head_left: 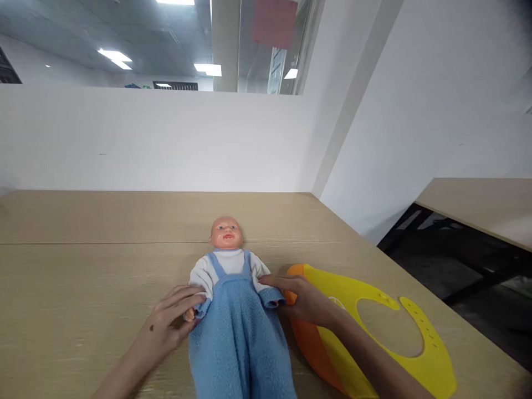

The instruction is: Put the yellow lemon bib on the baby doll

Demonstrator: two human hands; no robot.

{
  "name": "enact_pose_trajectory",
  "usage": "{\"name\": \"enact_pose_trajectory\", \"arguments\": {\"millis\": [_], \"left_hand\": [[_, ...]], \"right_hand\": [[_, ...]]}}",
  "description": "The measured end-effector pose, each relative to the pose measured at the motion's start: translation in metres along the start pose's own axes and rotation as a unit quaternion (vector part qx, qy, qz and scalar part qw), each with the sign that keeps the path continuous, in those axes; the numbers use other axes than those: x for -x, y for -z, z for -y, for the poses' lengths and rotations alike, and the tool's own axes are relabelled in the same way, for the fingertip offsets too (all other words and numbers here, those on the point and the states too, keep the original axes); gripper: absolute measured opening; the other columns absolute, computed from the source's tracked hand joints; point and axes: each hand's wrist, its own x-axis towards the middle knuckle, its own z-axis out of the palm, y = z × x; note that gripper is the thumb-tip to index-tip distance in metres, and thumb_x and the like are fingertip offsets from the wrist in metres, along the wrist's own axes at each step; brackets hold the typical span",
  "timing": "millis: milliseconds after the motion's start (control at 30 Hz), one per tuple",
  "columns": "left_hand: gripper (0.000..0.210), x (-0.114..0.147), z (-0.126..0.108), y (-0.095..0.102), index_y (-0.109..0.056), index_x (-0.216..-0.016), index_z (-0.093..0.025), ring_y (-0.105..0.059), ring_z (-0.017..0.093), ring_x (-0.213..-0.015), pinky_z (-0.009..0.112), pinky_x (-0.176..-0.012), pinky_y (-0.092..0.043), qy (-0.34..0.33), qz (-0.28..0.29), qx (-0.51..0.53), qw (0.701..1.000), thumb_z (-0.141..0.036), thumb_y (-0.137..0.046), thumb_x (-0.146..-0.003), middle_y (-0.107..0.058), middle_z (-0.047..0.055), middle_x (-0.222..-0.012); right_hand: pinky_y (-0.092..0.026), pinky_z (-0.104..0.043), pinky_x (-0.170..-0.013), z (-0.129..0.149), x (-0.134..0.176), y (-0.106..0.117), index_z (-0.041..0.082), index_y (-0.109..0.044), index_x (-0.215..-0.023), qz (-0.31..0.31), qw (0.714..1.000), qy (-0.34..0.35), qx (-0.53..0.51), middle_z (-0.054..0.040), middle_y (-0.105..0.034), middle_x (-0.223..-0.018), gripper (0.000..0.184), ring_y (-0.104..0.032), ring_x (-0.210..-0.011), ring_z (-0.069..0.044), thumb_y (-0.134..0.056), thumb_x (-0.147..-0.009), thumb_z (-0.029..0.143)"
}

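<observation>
A baby doll [241, 316] in blue fleece overalls and a white top lies on its back on the table, head toward the far wall. My left hand [170, 318] closes round the doll's sleeve at its left edge in the view, fingers above and thumb below; the doll's small hand pokes out there. On the other side, my right hand [305, 296] grips the opposite sleeve near its blue cuff, its thumb mostly hidden. Under my right forearm lies a yellow bib [432, 366] with an orange pocket, its neck strap unfastened.
The wooden table [103, 266] has a seam running across it and meets a white wall [166, 138] with a window above. At the right, past the table's edge, stands another table [486, 205] with a dark frame.
</observation>
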Motion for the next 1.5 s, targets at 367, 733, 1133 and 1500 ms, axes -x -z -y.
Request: {"name": "enact_pose_trajectory", "arguments": {"millis": [367, 733, 1133, 1500], "left_hand": [[0.038, 0.003, 0.015, -0.005, -0.06, -0.114, -0.023, -0.064, 0.017, -0.097, 0.028, -0.087, -0.052, 0.059, -0.095, -0.031, 0.993, -0.023, -0.067, -0.077, -0.068, 0.005, -0.107], [0.025, 0.006, 0.014, -0.003, -0.063, -0.105, -0.022, -0.064, 0.015, -0.097, 0.027, -0.084, -0.053, 0.006, -0.035, -0.045, 0.998, -0.017, -0.06, -0.08, -0.071, 0.004, -0.099], [0.032, -0.002, 0.005, 0.001, -0.062, -0.109, -0.025, -0.066, 0.016, -0.09, 0.026, -0.078, -0.055, 0.079, -0.08, -0.032, 0.993, -0.025, -0.067, -0.077, -0.07, 0.003, -0.102], [0.03, 0.002, 0.006, -0.003, -0.062, -0.106, -0.023, -0.065, 0.016, -0.092, 0.028, -0.08, -0.054, 0.001, -0.053, -0.027, 0.998, -0.014, -0.062, -0.078, -0.072, 0.003, -0.094]], "right_hand": [[-0.049, -0.031, -0.093, 0.014, 0.005, -0.017, 0.02, -0.057, -0.123, -0.056, 0.991, 0.092, 0.079, -0.0095, -0.064, -0.117, 0.048, -0.059, -0.11, -0.02, -0.061, -0.075, 0.015], [-0.052, -0.029, -0.082, 0.007, 0.008, -0.017, 0.02, -0.055, -0.124, -0.088, 0.995, 0.01, 0.047, -0.0076, -0.067, -0.111, 0.049, -0.065, -0.096, -0.02, -0.058, -0.075, 0.017], [-0.05, -0.029, -0.087, 0.006, 0.008, -0.02, 0.021, -0.058, -0.122, -0.065, 0.995, 0.052, 0.062, -0.0087, -0.064, -0.117, 0.05, -0.063, -0.104, -0.019, -0.059, -0.073, 0.015], [-0.049, -0.036, -0.092, 0.007, 0.014, -0.024, 0.025, -0.043, -0.136, -0.135, 0.99, -0.025, 0.043, -0.0074, -0.057, -0.127, 0.049, -0.058, -0.111, -0.023, -0.05, -0.088, 0.033]]}}
